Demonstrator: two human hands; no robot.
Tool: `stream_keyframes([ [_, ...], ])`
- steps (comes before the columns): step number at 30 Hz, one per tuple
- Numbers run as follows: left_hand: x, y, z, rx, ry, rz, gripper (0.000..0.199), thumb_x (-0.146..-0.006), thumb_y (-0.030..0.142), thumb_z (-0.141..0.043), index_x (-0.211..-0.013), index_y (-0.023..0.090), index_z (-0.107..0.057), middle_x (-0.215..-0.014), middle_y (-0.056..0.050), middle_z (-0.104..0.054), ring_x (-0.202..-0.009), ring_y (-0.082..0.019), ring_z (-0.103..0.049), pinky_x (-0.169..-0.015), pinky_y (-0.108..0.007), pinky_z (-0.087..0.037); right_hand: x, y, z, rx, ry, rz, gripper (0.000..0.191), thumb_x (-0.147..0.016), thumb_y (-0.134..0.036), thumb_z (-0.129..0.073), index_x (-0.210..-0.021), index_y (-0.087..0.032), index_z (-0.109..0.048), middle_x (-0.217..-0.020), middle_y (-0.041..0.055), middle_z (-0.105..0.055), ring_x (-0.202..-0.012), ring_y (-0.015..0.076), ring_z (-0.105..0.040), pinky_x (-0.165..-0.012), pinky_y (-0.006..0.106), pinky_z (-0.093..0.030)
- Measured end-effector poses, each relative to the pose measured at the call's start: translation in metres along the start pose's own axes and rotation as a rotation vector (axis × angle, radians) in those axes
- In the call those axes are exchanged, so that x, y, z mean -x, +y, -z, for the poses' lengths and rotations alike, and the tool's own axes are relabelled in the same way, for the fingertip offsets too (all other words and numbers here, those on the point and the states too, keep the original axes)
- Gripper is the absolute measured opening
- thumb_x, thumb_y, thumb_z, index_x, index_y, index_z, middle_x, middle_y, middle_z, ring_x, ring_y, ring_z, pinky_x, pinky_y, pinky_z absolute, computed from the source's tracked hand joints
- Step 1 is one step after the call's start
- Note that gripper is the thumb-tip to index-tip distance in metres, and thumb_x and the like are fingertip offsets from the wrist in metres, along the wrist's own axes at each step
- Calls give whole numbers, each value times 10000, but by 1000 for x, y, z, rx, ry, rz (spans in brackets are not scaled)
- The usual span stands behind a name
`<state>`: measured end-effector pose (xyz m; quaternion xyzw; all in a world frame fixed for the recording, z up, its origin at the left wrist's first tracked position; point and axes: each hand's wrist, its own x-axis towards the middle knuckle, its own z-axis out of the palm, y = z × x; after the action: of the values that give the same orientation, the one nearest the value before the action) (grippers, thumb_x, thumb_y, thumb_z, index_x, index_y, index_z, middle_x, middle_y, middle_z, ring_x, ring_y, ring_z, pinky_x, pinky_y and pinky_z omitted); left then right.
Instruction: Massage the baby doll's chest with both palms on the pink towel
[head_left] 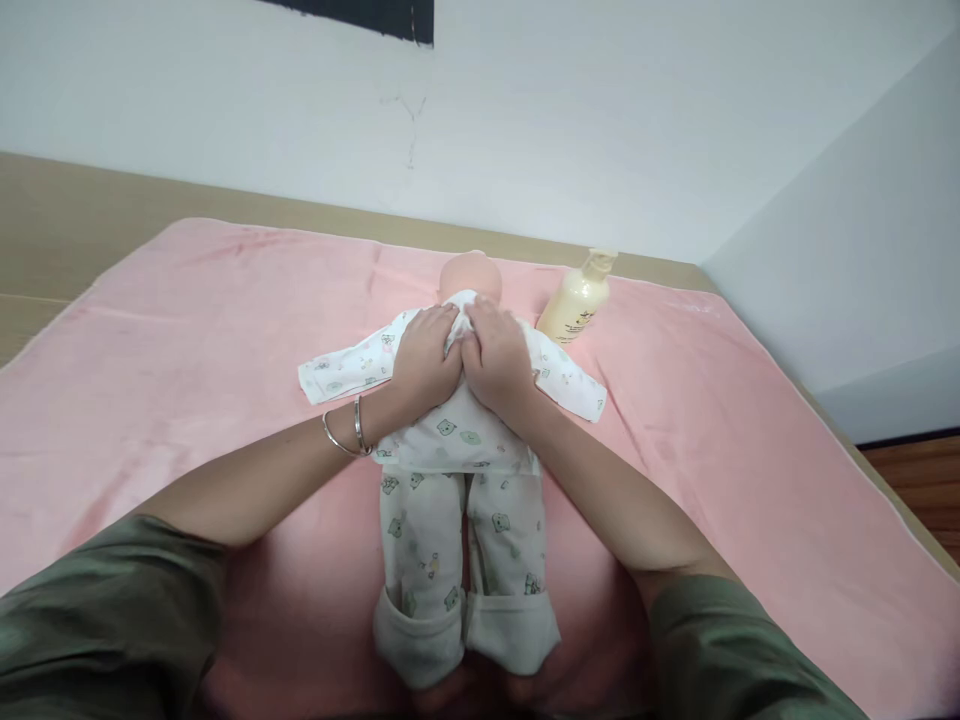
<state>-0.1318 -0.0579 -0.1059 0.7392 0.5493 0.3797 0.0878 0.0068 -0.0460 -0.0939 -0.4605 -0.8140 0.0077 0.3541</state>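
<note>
A baby doll (470,278) in a white printed top and trousers lies stretched out, its head at the far end and no face showing. Both sleeves spread out sideways, and the trouser cuffs are folded up. My left hand (429,355) rests flat on the left side of the doll's upper body, fingers extended towards the shoulder. On the other side, my right hand (499,355) lies the same way, its thumb close to the left one. The cloth between the hands is partly covered.
Beneath the doll spreads a pink blanket (225,330) on a wooden surface (60,210). A cream pump bottle (577,302) stands tilted in view, right of the doll's head. White walls (600,120) rise behind and to the right.
</note>
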Motion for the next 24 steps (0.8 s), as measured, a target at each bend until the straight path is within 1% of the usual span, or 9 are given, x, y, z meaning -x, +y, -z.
stream_keyframes([
  [3,0,0,0,7,-7,21,444,-945,312,-367,-1224,104,-643,-1316,-181,-676,-1248,-319,-603,-1166,-486,-434,-1,1,1,-36,-7,6,383,-965,-203,-414,-1240,-148,-675,-1358,147,-692,-1341,291,-596,-1185,501,-443],
  [6,0,1,0,0,3,50,432,-937,308,-382,-1232,128,-641,-1316,-166,-681,-1263,-314,-599,-1164,-494,-442,-2,-1,13,-75,130,23,410,-980,-185,-377,-1286,-187,-651,-1438,114,-647,-1392,263,-558,-1229,505,-391],
  [8,0,0,-1,-3,10,48,440,-924,303,-389,-1241,126,-639,-1331,-169,-677,-1275,-319,-593,-1164,-505,-444,-2,-2,15,-75,145,7,443,-983,-167,-354,-1334,-199,-622,-1504,100,-595,-1452,257,-500,-1260,521,-343],
  [12,1,-4,-5,24,30,29,457,-927,319,-387,-1266,134,-630,-1370,-165,-665,-1297,-315,-586,-1178,-516,-436,-3,-3,5,-3,-125,-43,430,-983,-181,-386,-1334,-111,-626,-1531,177,-553,-1490,312,-450,-1264,557,-319],
  [14,1,-6,-5,28,38,33,470,-932,327,-389,-1298,140,-617,-1391,-160,-656,-1306,-310,-584,-1181,-515,-437,-5,-5,7,19,-201,-50,410,-975,-187,-423,-1310,-89,-638,-1575,201,-493,-1523,345,-391,-1266,593,-299],
  [17,1,-3,2,-18,-1,32,470,-929,316,-404,-1313,149,-617,-1402,-148,-650,-1384,-337,-526,-1229,-549,-376,-11,-5,33,-7,-123,-40,431,-962,-212,-463,-1366,-154,-602,-1663,144,-373,-1578,367,-268,-1263,657,-274],
  [20,1,13,15,-20,10,31,480,-909,306,-458,-1353,184,-597,-1429,-114,-636,-1506,-363,-391,-1282,-599,-274,-17,5,76,-35,18,-15,486,-1005,-279,-415,-1484,-261,-496,-1701,58,-295,-1599,352,-211,-1255,685,-270],
  [22,1,31,23,76,21,49,502,-903,313,-477,-1384,207,-574,-1472,-94,-610,-1525,-344,-376,-1282,-583,-296,-21,18,104,-14,99,-15,546,-1023,-316,-385,-1568,-302,-368,-1732,29,-189,-1611,356,-155,-1251,707,-238],
  [24,-4,52,23,200,-8,93,502,-908,323,-469,-1388,220,-571,-1505,-78,-589,-1506,-320,-419,-1266,-558,-348,-26,33,126,12,174,-40,667,-1009,-336,-429,-1632,-321,-189,-1755,26,-45,-1621,375,-58,-1253,720,-201],
])
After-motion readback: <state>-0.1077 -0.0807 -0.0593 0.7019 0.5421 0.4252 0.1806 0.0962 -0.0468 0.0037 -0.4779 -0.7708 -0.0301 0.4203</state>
